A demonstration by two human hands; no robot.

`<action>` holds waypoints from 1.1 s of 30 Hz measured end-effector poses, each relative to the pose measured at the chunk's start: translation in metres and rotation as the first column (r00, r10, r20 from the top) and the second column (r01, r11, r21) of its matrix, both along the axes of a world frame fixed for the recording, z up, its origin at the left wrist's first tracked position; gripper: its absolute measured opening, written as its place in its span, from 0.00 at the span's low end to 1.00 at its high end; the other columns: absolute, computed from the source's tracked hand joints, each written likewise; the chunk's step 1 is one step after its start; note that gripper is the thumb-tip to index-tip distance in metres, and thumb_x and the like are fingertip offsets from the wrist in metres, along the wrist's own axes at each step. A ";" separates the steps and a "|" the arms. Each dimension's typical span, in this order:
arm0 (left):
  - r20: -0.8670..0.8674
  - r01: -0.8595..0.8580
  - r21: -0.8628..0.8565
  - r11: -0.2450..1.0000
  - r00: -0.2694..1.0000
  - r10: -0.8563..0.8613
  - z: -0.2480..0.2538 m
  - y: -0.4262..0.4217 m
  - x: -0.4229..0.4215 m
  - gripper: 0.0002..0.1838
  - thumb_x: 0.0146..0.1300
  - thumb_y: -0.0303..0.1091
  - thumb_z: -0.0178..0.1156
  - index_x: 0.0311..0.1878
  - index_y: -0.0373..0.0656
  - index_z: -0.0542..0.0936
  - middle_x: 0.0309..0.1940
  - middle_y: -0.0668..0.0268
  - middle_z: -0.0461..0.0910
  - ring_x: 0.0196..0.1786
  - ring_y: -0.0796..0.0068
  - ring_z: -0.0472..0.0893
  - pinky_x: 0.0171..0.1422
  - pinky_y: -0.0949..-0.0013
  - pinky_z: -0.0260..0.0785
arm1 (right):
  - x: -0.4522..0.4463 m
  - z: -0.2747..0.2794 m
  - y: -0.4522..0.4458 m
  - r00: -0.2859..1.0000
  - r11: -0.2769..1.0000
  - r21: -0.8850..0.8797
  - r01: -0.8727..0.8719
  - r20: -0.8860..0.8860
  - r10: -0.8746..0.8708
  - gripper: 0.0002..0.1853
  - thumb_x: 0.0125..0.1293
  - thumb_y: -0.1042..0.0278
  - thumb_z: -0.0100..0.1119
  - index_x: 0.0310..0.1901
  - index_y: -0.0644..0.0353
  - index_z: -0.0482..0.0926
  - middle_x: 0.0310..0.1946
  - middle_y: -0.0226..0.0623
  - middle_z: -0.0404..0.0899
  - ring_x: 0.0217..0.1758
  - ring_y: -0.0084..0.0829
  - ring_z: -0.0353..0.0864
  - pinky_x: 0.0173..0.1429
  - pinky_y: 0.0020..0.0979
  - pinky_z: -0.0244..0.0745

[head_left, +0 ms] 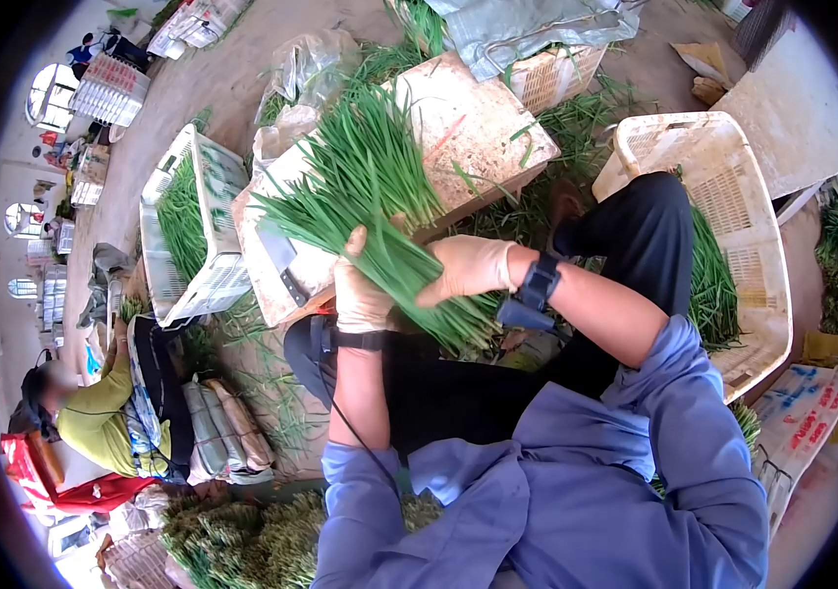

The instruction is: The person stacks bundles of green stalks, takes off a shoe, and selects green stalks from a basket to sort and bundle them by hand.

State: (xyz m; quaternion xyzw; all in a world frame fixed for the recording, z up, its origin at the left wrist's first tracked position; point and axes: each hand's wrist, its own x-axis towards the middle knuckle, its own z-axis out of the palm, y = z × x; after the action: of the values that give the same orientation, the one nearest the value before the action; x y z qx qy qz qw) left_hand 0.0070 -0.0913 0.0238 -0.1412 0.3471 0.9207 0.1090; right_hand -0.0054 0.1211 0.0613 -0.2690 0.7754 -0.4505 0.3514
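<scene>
A bunch of long green chives [401, 273] lies slantwise across both of my gloved hands, above my lap. My left hand [362, 294] is closed round its left side, with a finger showing on top. My right hand [470, 266] grips it from the right, nearer the end that points down toward my legs. Just beyond, a larger pile of chives [365, 162] rests on a pale, dirt-flecked board [492, 113]. Left of my left hand lies a knife [291, 285] with a dark handle. Parts of my fingers are hidden behind the leaves.
White plastic crates with greens stand at the left [227, 191] and at my right knee [767, 255]. Behind the board is another crate [556, 79] under a grey sheet [527, 29]. A co-worker [95, 422] sits at the left. Loose leaves litter the floor.
</scene>
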 end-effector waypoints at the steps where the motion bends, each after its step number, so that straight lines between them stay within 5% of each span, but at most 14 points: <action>1: -0.056 0.085 0.007 0.996 0.995 -0.085 0.000 -0.003 0.001 0.29 0.72 0.50 0.66 0.68 0.42 0.79 0.61 0.47 0.84 0.54 0.55 0.87 0.63 0.53 0.82 | -0.005 -0.004 0.003 0.997 0.998 -0.062 -0.030 0.066 0.034 0.29 0.61 0.45 0.77 0.54 0.62 0.87 0.43 0.45 0.91 0.45 0.41 0.90 0.56 0.38 0.81; 4: -0.040 0.055 0.106 0.993 0.998 -0.051 0.014 0.012 0.008 0.34 0.71 0.56 0.64 0.70 0.39 0.77 0.62 0.46 0.83 0.65 0.50 0.82 0.72 0.47 0.75 | -0.017 -0.019 0.010 0.911 0.971 -0.240 -0.008 0.398 0.106 0.23 0.67 0.58 0.74 0.57 0.67 0.85 0.45 0.37 0.90 0.47 0.28 0.87 0.57 0.33 0.82; 8: -0.395 0.240 0.100 0.966 0.900 -0.183 0.014 0.016 0.006 0.52 0.68 0.72 0.61 0.86 0.53 0.58 0.78 0.43 0.68 0.81 0.41 0.66 0.87 0.40 0.54 | -0.016 -0.018 0.012 0.858 0.956 -0.294 -0.017 0.486 0.165 0.26 0.67 0.60 0.74 0.62 0.66 0.82 0.49 0.36 0.88 0.52 0.27 0.84 0.61 0.33 0.79; 9: -0.417 0.209 0.136 0.968 0.899 -0.136 0.028 0.028 0.007 0.50 0.69 0.63 0.66 0.85 0.51 0.58 0.69 0.52 0.78 0.73 0.50 0.75 0.82 0.43 0.63 | -0.014 -0.016 0.010 0.848 0.962 -0.272 -0.019 0.506 0.160 0.27 0.67 0.60 0.74 0.64 0.66 0.80 0.51 0.36 0.87 0.54 0.27 0.83 0.63 0.33 0.79; 11: -0.409 0.241 0.164 0.957 0.899 -0.156 0.002 0.009 0.001 0.47 0.68 0.53 0.69 0.84 0.49 0.61 0.58 0.61 0.80 0.63 0.59 0.79 0.77 0.47 0.68 | -0.008 -0.015 0.009 0.896 0.952 -0.306 0.011 0.427 0.126 0.25 0.67 0.57 0.74 0.57 0.69 0.84 0.47 0.36 0.89 0.49 0.27 0.84 0.58 0.32 0.79; 12: -0.406 0.254 0.179 0.950 0.899 -0.164 0.003 0.007 -0.001 0.45 0.68 0.48 0.70 0.84 0.48 0.62 0.52 0.65 0.81 0.58 0.63 0.81 0.74 0.49 0.71 | -0.009 -0.013 0.011 0.892 0.965 -0.264 -0.009 0.435 0.127 0.32 0.67 0.55 0.74 0.66 0.67 0.76 0.56 0.37 0.84 0.58 0.28 0.80 0.65 0.33 0.75; 13: -0.263 0.111 0.165 0.980 0.963 -0.064 0.013 0.012 0.005 0.42 0.60 0.34 0.72 0.78 0.49 0.68 0.39 0.71 0.79 0.43 0.71 0.80 0.64 0.54 0.76 | -0.010 -0.010 0.013 0.887 0.975 -0.221 -0.031 0.442 0.129 0.40 0.67 0.54 0.75 0.75 0.65 0.69 0.65 0.38 0.80 0.66 0.29 0.75 0.72 0.34 0.71; 16: -0.326 0.029 0.167 0.986 0.945 0.027 0.007 -0.007 0.000 0.34 0.66 0.33 0.67 0.76 0.46 0.72 0.41 0.73 0.77 0.45 0.74 0.76 0.69 0.55 0.71 | -0.008 -0.010 0.035 0.941 0.988 -0.099 -0.114 0.307 0.140 0.38 0.70 0.44 0.74 0.69 0.67 0.77 0.57 0.37 0.85 0.59 0.30 0.82 0.66 0.34 0.77; 18: -0.371 0.041 0.212 0.976 0.928 0.042 0.002 -0.026 -0.005 0.31 0.68 0.31 0.66 0.75 0.46 0.74 0.42 0.73 0.78 0.49 0.73 0.78 0.71 0.56 0.70 | 0.008 -0.009 0.057 0.903 0.978 -0.204 -0.043 0.410 0.125 0.33 0.70 0.46 0.74 0.63 0.67 0.81 0.49 0.37 0.89 0.52 0.27 0.86 0.50 0.31 0.85; 20: -0.401 0.022 0.213 0.977 0.914 0.066 0.000 -0.039 -0.009 0.31 0.68 0.31 0.65 0.75 0.45 0.74 0.42 0.72 0.79 0.49 0.72 0.80 0.71 0.55 0.70 | 0.012 -0.017 0.071 0.924 0.992 -0.124 -0.037 0.375 0.081 0.30 0.71 0.50 0.73 0.62 0.68 0.81 0.46 0.36 0.89 0.47 0.28 0.88 0.46 0.31 0.85; 24: -0.423 -0.033 0.186 0.982 0.899 0.111 -0.007 -0.051 -0.011 0.31 0.67 0.32 0.65 0.74 0.47 0.74 0.42 0.71 0.79 0.49 0.71 0.81 0.72 0.49 0.73 | 0.024 -0.013 0.074 0.894 0.988 -0.071 0.137 0.438 -0.093 0.25 0.73 0.49 0.70 0.51 0.70 0.84 0.38 0.40 0.89 0.36 0.28 0.90 0.40 0.30 0.82; 33: -0.411 -0.065 0.186 0.980 0.901 0.137 -0.005 -0.051 -0.005 0.31 0.67 0.31 0.65 0.74 0.47 0.74 0.42 0.69 0.79 0.49 0.68 0.81 0.71 0.48 0.72 | 0.042 -0.023 0.041 0.832 0.931 -0.013 0.366 0.454 -0.320 0.25 0.73 0.47 0.69 0.43 0.69 0.86 0.27 0.36 0.86 0.25 0.24 0.82 0.32 0.29 0.78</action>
State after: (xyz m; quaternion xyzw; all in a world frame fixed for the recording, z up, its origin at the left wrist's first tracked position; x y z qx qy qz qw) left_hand 0.0017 -0.1422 0.0184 0.0528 0.2759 0.9597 -0.0049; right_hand 0.0366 0.1622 0.0381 -0.0326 0.6868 -0.5934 0.4186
